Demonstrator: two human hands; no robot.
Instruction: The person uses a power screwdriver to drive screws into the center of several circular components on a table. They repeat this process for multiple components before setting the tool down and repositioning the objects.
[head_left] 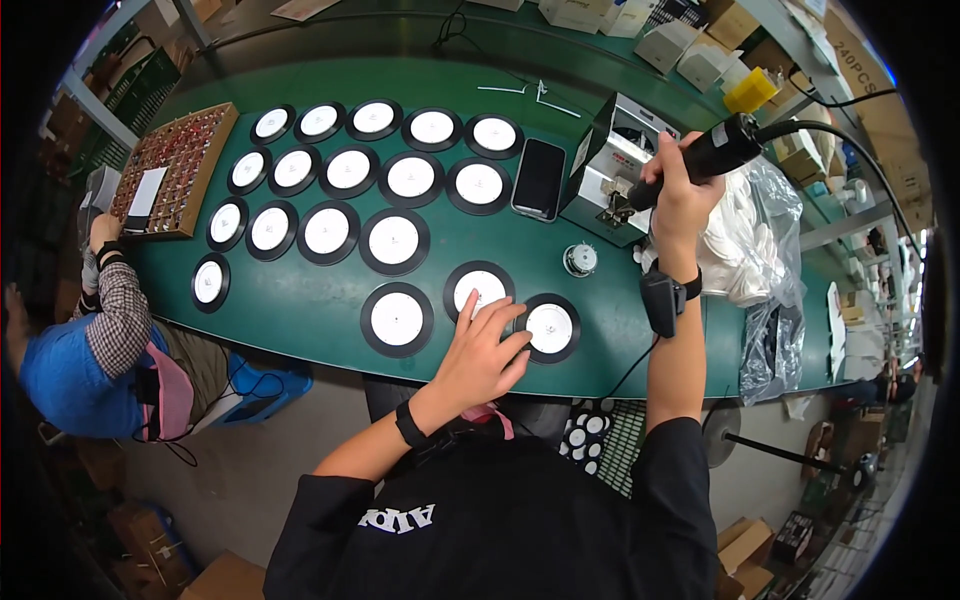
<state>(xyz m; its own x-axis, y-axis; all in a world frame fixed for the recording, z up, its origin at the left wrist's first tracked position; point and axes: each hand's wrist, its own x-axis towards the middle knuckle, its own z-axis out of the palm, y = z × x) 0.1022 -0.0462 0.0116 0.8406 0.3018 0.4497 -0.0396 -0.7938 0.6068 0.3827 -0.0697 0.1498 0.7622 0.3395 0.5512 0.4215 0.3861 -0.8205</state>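
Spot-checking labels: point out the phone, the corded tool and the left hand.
Phone point(539, 178): head view, middle of its dark screen.
Corded tool point(724, 147): head view, its black body.
Left hand point(478, 355): head view, back of the hand.

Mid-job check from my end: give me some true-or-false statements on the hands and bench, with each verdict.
1. The right hand grips a black cylindrical corded tool. True.
2. A black rectangular smartphone lies between the black-rimmed white discs and a silver box-shaped metal machine. True.
3. The left hand rests on the smartphone. False: its fingers are over discs near the bench's front edge.
4. A small round silver metal part sits on top of the machine. False: it stands on the green tabletop.
5. The brown compartmented box is at the picture's right edge. False: it is at the left.
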